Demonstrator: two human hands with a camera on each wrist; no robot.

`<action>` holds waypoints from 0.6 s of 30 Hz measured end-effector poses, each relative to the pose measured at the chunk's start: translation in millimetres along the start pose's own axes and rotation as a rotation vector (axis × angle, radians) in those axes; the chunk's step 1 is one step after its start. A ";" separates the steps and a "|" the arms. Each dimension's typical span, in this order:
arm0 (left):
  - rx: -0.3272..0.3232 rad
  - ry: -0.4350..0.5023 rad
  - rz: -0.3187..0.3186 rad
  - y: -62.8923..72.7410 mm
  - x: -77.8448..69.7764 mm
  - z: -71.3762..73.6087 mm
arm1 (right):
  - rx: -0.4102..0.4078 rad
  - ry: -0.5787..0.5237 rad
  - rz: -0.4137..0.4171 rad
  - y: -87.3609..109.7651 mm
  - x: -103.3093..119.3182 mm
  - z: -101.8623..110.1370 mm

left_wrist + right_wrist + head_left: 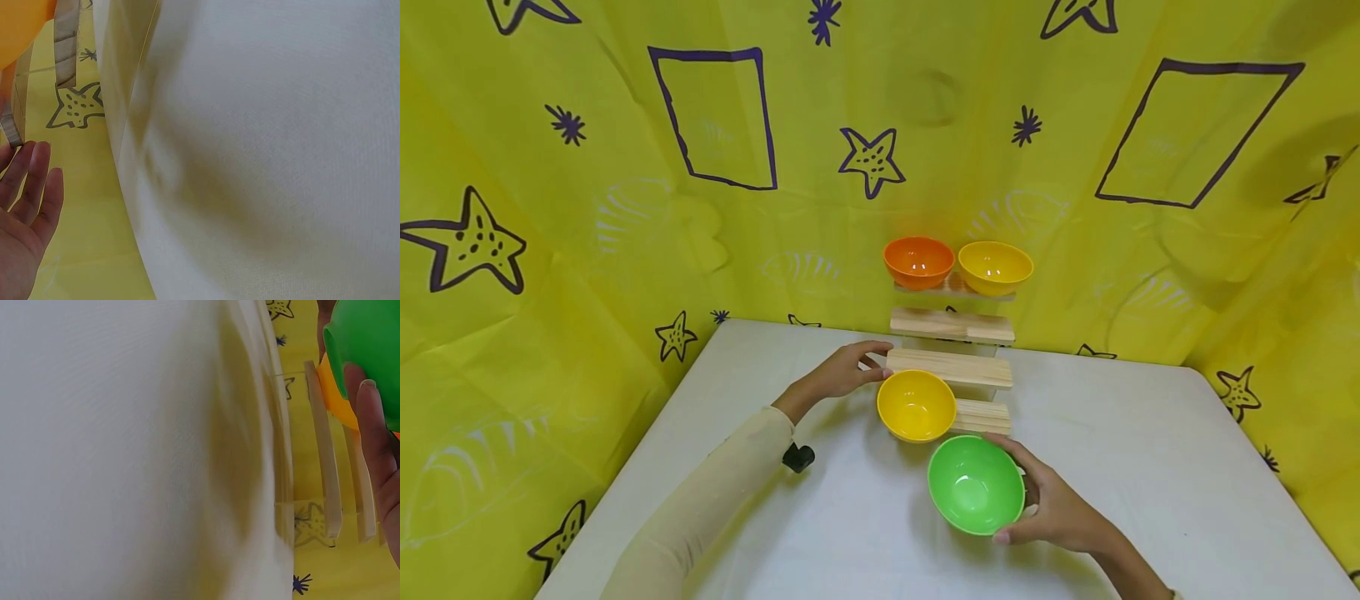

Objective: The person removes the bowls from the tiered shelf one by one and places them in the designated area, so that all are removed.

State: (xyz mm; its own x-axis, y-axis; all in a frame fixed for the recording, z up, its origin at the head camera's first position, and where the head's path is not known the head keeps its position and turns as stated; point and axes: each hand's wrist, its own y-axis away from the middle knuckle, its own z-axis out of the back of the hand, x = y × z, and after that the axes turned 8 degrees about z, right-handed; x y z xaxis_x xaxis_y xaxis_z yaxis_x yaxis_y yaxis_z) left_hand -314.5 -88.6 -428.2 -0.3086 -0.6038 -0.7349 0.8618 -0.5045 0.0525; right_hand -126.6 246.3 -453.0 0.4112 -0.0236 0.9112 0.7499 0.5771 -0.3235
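- The right hand (1052,504) is gripping the green bowl (976,485) by its right side, fingers curling behind the far edge and thumb pressing near the front rim.
- The green bowl is facing inside-up, in front of the lowest step of the wooden rack (981,369), and is holding nothing.
- The left hand (842,372) is touching the left end of the rack's 3rd step from the top; its fingers are reaching out loosely, with a gap showing between them and the thumb.
- The lower yellow bowl (917,406) is sitting at the left end of the lowest of 4 steps, just beside the left thumb.
- On the top step, the orange bowl (919,262) is standing at the left and the upper yellow bowl (996,267) at the right.
- The white table (820,533) is carrying the rack, and a yellow cloth (625,150) with drawn stars is hanging behind.
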 end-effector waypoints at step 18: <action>0.001 -0.012 -0.017 -0.5 0.5 0.3 | 0.088 0.022 -0.080 -5.7 1.2 -18.2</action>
State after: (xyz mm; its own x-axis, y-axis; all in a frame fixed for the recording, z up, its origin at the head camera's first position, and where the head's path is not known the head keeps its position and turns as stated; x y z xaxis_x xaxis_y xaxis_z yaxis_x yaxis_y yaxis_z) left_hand -315.2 -88.8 -428.4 -0.3283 -0.6021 -0.7278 0.8560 -0.5154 0.0403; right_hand -121.0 228.1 -454.7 0.3638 -0.0895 0.9272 0.7329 0.6418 -0.2256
